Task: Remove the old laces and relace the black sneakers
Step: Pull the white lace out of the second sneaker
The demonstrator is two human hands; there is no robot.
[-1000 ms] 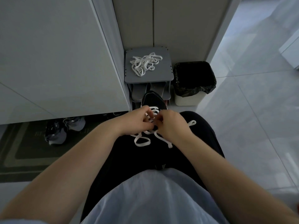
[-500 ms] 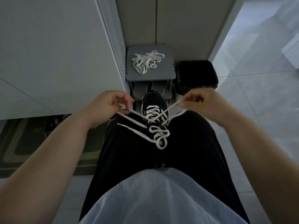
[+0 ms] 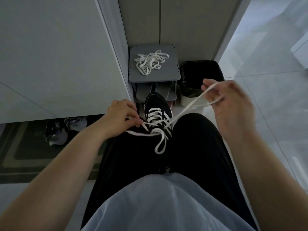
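Head view: my left hand (image 3: pixel 122 116) has dropped close beside the black sneaker (image 3: pixel 157 105), fingers curled, pinching the flat white lace (image 3: pixel 187 107) near its stiff tip. The sneaker sits between my thighs, toe toward the matte grey stool (image 3: pixel 173 72), where the old laces (image 3: pixel 150 61) lie in a limp tangle. A second ago both hands were bunched over the tongue. Now they have parted, so I judge the crossings are being snugged. One slack loop droops lapward. My right hand (image 3: pixel 231 104) has swung out before the glossy black bin (image 3: pixel 200 72), lace looped round its curled fingers.
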